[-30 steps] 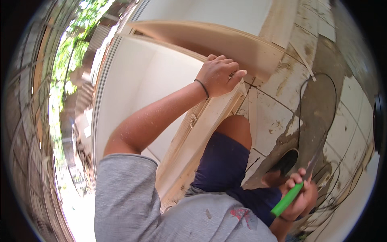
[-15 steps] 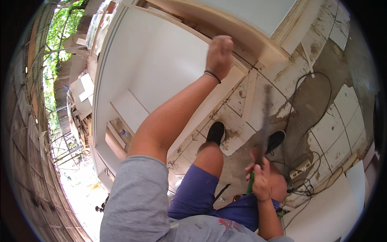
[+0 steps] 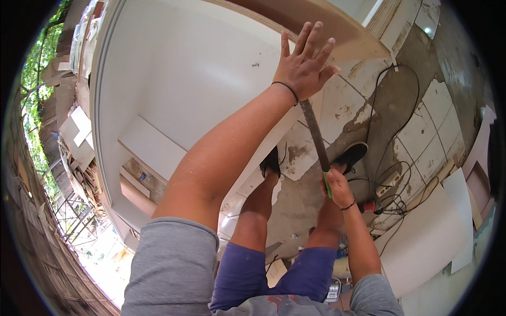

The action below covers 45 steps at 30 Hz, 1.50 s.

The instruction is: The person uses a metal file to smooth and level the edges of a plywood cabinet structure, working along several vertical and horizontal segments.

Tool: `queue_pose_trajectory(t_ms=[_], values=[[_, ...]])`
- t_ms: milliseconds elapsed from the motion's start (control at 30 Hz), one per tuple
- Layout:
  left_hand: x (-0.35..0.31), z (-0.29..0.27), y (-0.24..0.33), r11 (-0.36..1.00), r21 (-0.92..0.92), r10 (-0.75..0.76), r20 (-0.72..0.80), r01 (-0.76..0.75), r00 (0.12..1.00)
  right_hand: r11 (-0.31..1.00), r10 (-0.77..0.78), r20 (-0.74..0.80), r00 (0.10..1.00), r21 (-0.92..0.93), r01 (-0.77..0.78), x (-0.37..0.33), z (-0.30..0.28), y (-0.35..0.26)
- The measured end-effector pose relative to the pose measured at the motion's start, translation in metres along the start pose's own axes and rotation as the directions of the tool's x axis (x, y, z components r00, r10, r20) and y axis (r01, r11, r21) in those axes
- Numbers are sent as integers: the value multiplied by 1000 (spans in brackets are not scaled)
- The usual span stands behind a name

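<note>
My left hand is open with its fingers spread, over the near corner of a large white cabinet panel. Whether the palm touches the panel's edge, I cannot tell. My right hand is closed around the green handle of a long dark metal file. The file slants forward and to the left, and its far end passes under my left wrist, where the tip is hidden. A smaller white board lies on the panel's near left part.
A wooden-edged frame stands beyond my left hand. Black cable loops over broken floor tiles at right, beside a power strip. White sheets lean at lower right. Scrap wood is piled at far left.
My left hand has gone from closed to spread fingers. The file has swung from nearly upright to a leftward slant under my left wrist, and my right hand has moved forward.
</note>
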<state>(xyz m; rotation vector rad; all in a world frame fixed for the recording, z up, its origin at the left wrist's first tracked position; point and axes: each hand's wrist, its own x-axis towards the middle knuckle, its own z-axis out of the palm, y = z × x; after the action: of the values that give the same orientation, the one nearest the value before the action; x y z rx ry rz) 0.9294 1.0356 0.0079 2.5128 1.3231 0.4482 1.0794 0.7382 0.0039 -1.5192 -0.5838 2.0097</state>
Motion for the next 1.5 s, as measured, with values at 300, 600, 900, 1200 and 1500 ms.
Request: queue_pose_trajectory(t_ms=[300,600,900,1200,1500], values=[[8,-28,-79,980,198,-13,-126,38,992,841,-326,-190,926,-507,192,38,76,-42],[-1,-21,-42,996,82,46,-100,-38,994,897,-273,-206,940,-407,172,14,69,-28],[-27,-58,-105,926,376,-21,159,-40,987,854,-329,-155,932,-470,223,44,121,-18],[-73,-12,-12,978,-92,205,203,-190,958,879,-265,-221,938,-455,141,-34,93,46],[-81,-89,-130,929,324,97,256,-180,962,852,-303,-139,943,-483,203,35,178,21]])
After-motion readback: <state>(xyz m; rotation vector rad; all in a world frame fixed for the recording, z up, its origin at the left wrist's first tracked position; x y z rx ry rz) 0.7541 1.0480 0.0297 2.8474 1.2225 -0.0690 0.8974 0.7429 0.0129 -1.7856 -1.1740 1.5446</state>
